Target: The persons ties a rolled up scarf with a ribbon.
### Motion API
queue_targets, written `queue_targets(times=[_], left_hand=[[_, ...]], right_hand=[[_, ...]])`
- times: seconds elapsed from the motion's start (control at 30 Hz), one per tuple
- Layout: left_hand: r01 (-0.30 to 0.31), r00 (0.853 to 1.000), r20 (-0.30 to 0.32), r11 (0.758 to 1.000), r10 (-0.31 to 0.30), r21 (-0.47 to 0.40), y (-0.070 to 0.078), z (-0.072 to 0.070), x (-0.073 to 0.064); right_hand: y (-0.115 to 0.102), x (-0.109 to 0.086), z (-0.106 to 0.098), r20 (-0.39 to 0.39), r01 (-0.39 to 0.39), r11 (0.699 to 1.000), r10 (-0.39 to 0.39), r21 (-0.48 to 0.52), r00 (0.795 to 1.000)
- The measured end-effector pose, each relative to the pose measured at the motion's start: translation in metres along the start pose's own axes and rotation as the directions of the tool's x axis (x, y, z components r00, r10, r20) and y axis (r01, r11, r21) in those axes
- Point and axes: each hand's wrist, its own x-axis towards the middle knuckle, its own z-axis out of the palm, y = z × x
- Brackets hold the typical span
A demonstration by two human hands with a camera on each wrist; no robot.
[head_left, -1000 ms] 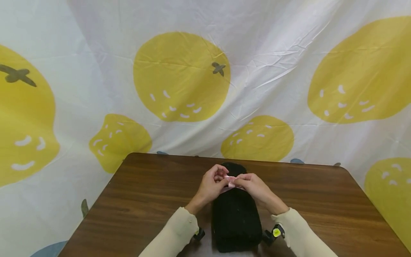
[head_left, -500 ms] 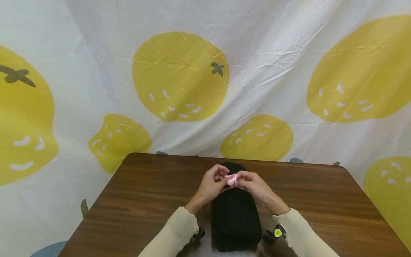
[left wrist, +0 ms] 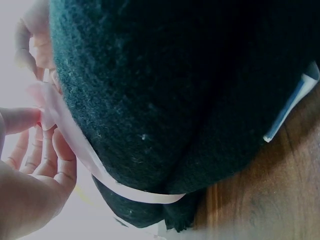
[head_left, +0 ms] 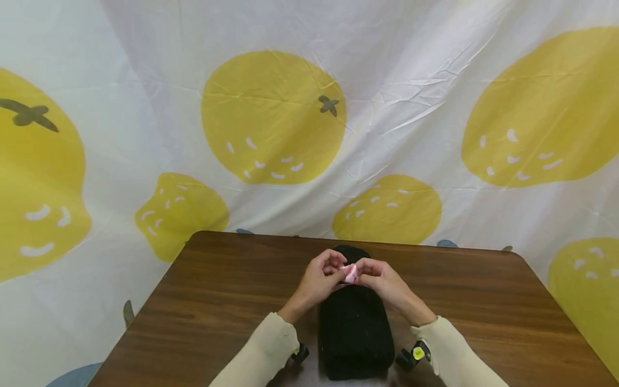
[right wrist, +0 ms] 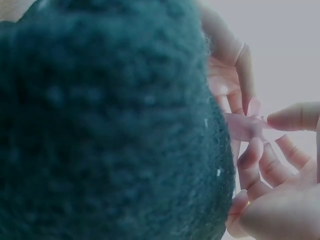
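Head view: both my hands pinch the pink ribbon [head_left: 350, 273] atop the rolled black knit [head_left: 355, 328].
If my left hand [head_left: 320, 278] or right hand [head_left: 383, 280] loosens its fingers, I judge the ribbon slackens and the roll springs open.

From the head view the left hand [head_left: 316, 279] and right hand [head_left: 384, 282] cover most of the pink ribbon [head_left: 349, 273], so its knot cannot be made out; the black knit roll [head_left: 354, 328] hides the ribbon's far run underneath
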Motion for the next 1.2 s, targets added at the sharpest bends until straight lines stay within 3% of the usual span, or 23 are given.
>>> queue_targets(times=[0.27,0.5,0.7,0.97,1.2], left_hand=[[-0.003,1.0,0.011,1.0,0.003,0.014,0.002,0.002,-0.001],[-0.018,1.0,0.003,1.0,0.018,0.014,0.002,0.002,-0.001],[-0.035,0.999,-0.002,0.997,0.035,0.073,0.005,0.002,-0.002],[-0.034,0.998,-0.042,0.99,0.04,0.136,-0.025,0.005,0.007],[-0.047,0.997,-0.052,0.979,0.058,0.196,-0.027,0.003,0.009]], right_hand=[[0.0,-0.001,0.002,-0.065,0.013,0.99,-0.023,-0.14,0.998],[0.002,0.001,0.004,-0.114,0.013,0.989,-0.03,-0.149,0.993],[0.003,0.001,0.007,-0.19,-0.016,0.985,-0.017,-0.173,0.982],[0.006,0.003,0.007,-0.249,-0.042,0.992,0.011,-0.122,0.968],[0.003,0.003,0.008,-0.281,-0.038,0.994,0.007,-0.106,0.96]])
